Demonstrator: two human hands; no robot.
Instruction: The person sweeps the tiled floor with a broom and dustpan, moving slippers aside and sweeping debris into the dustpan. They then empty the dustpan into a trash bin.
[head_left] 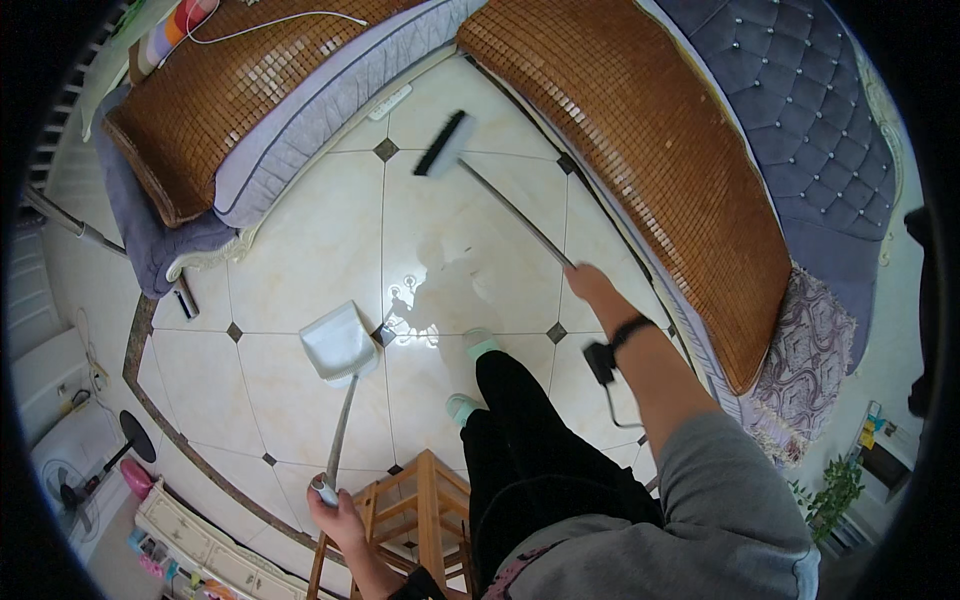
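Nearest the camera, along the bottom, is the person's grey shirt [650,555], with black trousers [550,430] beyond it. Glossy, pale-tiled floor [290,260], set with small dark diamonds, fills the middle. Two sofas covered with brown mats border it: the right sofa [775,110] at upper right, the left sofa [262,165] at upper left. A wooden frame [428,500] stands beside the trousers, on their left.

The broom [515,212] slants up and left from the right hand, its head over the floor between the sofas, black bristles facing left; whether they touch the tiles cannot be told. The dustpan [340,342], white with a long handle, is over the tiles left of the feet, well apart from the broom head.

The right hand [592,284] has its fingers curled around the broom's handle end. The left hand [340,520] grips the top of the dustpan's handle, fingers wrapped closed. Pale green slippers [480,343] cover the feet. A black band [632,328] circles the right wrist.
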